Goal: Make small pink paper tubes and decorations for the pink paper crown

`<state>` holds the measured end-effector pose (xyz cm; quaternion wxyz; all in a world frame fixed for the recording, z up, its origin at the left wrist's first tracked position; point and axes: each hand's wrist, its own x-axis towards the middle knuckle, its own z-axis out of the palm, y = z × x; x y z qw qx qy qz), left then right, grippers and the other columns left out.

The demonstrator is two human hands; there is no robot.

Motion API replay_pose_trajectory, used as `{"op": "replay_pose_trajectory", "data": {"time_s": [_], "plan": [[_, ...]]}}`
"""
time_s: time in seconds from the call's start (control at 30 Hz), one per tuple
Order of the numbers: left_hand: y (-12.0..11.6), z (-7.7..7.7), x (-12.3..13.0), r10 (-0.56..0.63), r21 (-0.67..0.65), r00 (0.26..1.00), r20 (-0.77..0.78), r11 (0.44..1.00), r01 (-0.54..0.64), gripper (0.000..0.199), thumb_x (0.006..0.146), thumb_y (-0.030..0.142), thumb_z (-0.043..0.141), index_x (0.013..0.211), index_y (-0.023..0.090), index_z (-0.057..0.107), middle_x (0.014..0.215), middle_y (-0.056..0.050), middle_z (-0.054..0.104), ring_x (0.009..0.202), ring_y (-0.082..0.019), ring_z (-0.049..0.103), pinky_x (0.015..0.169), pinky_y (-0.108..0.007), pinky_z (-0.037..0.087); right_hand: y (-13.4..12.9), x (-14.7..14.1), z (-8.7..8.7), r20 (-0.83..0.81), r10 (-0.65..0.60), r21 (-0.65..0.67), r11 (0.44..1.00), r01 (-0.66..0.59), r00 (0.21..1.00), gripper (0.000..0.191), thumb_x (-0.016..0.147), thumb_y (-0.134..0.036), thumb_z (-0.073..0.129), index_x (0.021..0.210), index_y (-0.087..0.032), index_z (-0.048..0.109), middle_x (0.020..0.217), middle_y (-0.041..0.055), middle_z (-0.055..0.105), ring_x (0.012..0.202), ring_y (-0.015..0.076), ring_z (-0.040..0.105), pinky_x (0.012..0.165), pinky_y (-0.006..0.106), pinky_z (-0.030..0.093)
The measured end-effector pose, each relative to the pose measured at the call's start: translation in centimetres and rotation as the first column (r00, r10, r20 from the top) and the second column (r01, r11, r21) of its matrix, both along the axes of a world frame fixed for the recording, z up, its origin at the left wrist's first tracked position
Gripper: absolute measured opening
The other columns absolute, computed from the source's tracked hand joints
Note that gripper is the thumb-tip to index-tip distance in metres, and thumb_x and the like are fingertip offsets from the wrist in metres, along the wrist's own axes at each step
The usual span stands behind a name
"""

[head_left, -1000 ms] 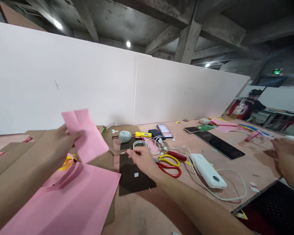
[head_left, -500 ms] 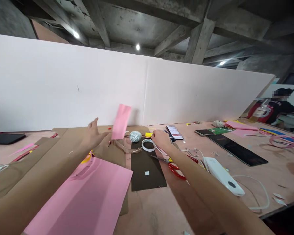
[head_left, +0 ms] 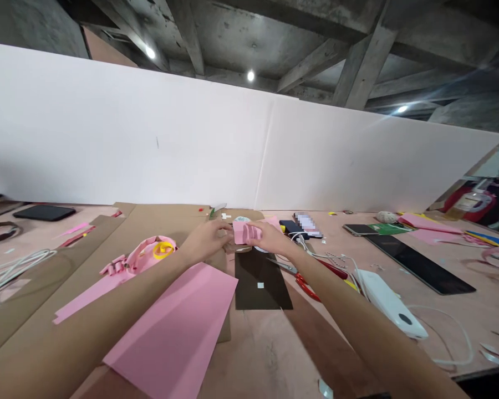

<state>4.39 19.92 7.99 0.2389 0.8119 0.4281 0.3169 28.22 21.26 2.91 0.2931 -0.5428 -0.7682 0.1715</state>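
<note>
A pink paper strip (head_left: 241, 234) is up between my two hands over the far end of a dark sheet (head_left: 261, 299). My left hand (head_left: 208, 241) pinches its left side, fingers bent. From the right, my right hand (head_left: 272, 238) grips it, and the paper looks creased under these fingers. Behind the strip a patterned whitish ball (head_left: 241, 219) shows only at its top. A white ring is mostly hidden below my right hand. Red-handled scissors (head_left: 306, 289) lie near my right forearm. A large pink sheet (head_left: 178, 332) lies beside my left forearm.
Cardboard (head_left: 149, 219) covers the table's left part, with pink strips (head_left: 127, 263) and a yellow ring (head_left: 163, 250) on it. On the right are a white power bank (head_left: 388, 305), cables, a dark tablet (head_left: 419, 263) and phones. A white board (head_left: 191, 149) stands behind.
The pink strip, upright and apart from my open left hand before, is now lower between both hands. My left hand has moved right and closed in; the view has shifted left.
</note>
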Motion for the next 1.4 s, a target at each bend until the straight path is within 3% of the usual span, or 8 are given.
{"op": "replay_pose_trajectory", "data": {"time_s": [0.1,0.3,0.53,0.73,0.8,1.03,1.27,1.4], "plan": [[-0.9,0.8,-1.4,-0.015,-0.022,0.999,0.029,1.0,0.016,0.024,0.083,0.041,0.063,0.091,0.024,0.078,0.102,-0.003,0.077,0.101,-0.028,0.066,0.093,-0.037,0.047,-0.8,-0.4,-0.6,0.021,0.034,0.039,0.999,-0.035,0.999,0.085,0.068,-0.033,0.087,0.144,-0.025,0.051,0.153,0.0097,0.048,0.14,0.0319,0.044,0.115,0.044,0.033],[-3.4,1.7,-5.2,0.066,-0.114,0.985,0.159,0.992,-0.048,0.03,0.088,0.047,0.06,0.093,0.022,0.076,0.107,-0.005,0.077,0.103,-0.025,0.067,0.095,-0.036,0.048,-2.3,-1.2,-0.8,-0.033,-0.057,0.106,0.993,0.06,0.998,0.017,0.09,-0.025,0.059,0.098,-0.019,0.073,0.118,0.014,0.072,0.117,0.0322,0.059,0.107,0.046,0.035],[-6.4,3.3,-8.8,0.193,-0.23,0.947,0.256,0.964,-0.134,0.032,0.087,0.049,0.063,0.085,0.019,0.075,0.09,-0.007,0.076,0.086,-0.024,0.069,0.079,-0.034,0.053,-6.9,-3.9,4.1,-0.353,-0.014,0.066,0.997,0.04,0.935,0.037,0.094,-0.047,0.052,0.087,-0.016,0.072,0.087,0.0082,0.073,0.081,0.0243,0.066,0.074,0.036,0.052],[-8.8,2.4,-11.1,0.19,-0.249,0.922,0.338,0.962,-0.107,0.031,0.09,0.046,0.064,0.088,0.018,0.075,0.09,-0.007,0.075,0.085,-0.021,0.068,0.079,-0.033,0.052,-11.8,-7.2,5.4,-0.853,-0.223,-0.342,0.922,-0.182,0.472,0.033,0.07,-0.044,0.084,0.087,-0.018,0.074,0.085,0.0048,0.073,0.07,0.018,0.065,0.06,0.031,0.056],[-10.7,1.9,-11.6,0.184,-0.231,0.945,0.271,0.965,-0.121,0.029,0.09,0.046,0.064,0.089,0.019,0.076,0.088,-0.006,0.075,0.083,-0.02,0.068,0.078,-0.031,0.052,-12.8,-8.0,4.1,-0.838,-0.335,-0.446,0.875,-0.188,0.431,0.034,0.067,-0.043,0.086,0.086,-0.018,0.075,0.086,0.005,0.073,0.069,0.0168,0.064,0.056,0.028,0.054],[-17.9,-1.8,-12.4,0.181,-0.099,0.983,0.037,0.979,-0.177,0.019,0.093,0.039,0.061,0.097,0.026,0.075,0.094,0.0,0.077,0.086,-0.018,0.071,0.074,-0.023,0.054,-14.0,-8.2,-1.2,-0.761,-0.477,-0.575,0.81,-0.116,0.44,0.032,0.064,-0.04,0.089,0.068,-0.015,0.07,0.055,-0.0022,0.06,0.046,0.0058,0.047,0.04,0.016,0.036],[-21.9,-6.1,-10.6,-0.02,0.258,0.907,-0.421,0.956,0.141,0.036,0.098,0.026,0.053,0.133,0.027,0.06,0.139,-0.004,0.064,0.123,-0.024,0.062,0.101,-0.037,0.053,-14.9,-10.7,-2.2,-0.672,-0.417,-0.669,0.696,-0.26,0.612,0.031,0.069,-0.037,0.084,0.08,-0.012,0.072,0.06,0.0097,0.071,0.05,0.0168,0.064,0.042,0.022,0.044],[-22.2,-6.7,-10.3,-0.007,0.312,0.847,-0.531,0.928,0.203,0.031,0.096,0.027,0.058,0.127,0.028,0.065,0.14,-0.002,0.063,0.123,-0.024,0.062,0.102,-0.037,0.053,-14.4,-10.0,-2.1,-0.642,-0.393,-0.642,0.744,-0.182,0.658,0.03,0.077,-0.042,0.075,0.072,-0.014,0.067,0.059,0.0063,0.068,0.044,0.013,0.058,0.039,0.022,0.04]]}}
